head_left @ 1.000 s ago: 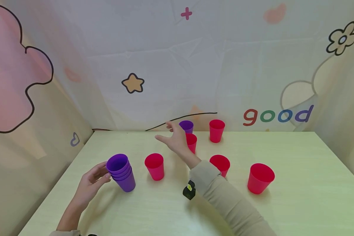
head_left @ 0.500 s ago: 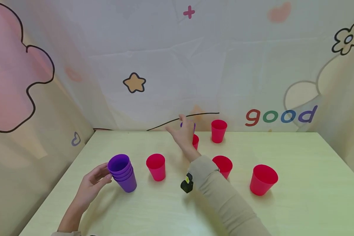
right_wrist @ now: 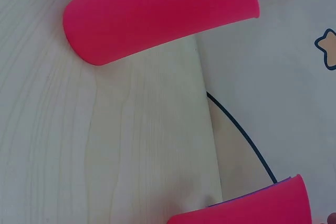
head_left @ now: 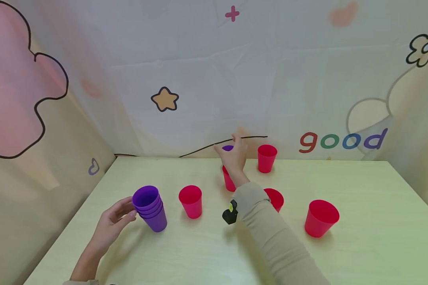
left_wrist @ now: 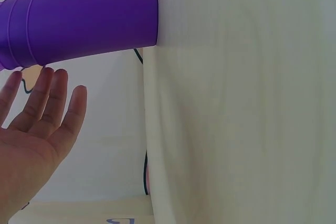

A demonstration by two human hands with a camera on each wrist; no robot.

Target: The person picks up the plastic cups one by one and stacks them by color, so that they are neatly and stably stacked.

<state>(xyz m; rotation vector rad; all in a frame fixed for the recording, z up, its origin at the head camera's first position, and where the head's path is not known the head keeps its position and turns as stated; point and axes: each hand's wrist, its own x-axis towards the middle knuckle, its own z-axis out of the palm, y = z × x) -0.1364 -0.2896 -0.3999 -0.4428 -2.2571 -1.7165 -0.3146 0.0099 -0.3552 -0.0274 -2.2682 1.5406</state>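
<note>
My left hand (head_left: 108, 225) is beside a stack of nested purple cups (head_left: 155, 215), fingertips at the rims on its left side. In the left wrist view its fingers (left_wrist: 58, 103) are extended, just below the purple stack (left_wrist: 94, 22). Toward the back, my right hand (head_left: 235, 156) reaches over a red cup (head_left: 229, 182) to a single purple cup (head_left: 228, 148). Thumb and index finger stand apart on either side of that cup's rim; most of the cup is hidden. The right wrist view shows a red cup (right_wrist: 252, 208) with a sliver of purple behind it.
A red cup (head_left: 192, 202) stands right of the purple stack. Others stand at the back (head_left: 266, 159), partly behind the right sleeve (head_left: 274, 198), and at the right (head_left: 321, 219). A printed cloth (head_left: 199, 71) hangs behind the pale table (head_left: 371, 245).
My right hand has moved right and farther back, from left of the far purple cup to around its rim. The left hand stays at the stack. The view shifts slightly.
</note>
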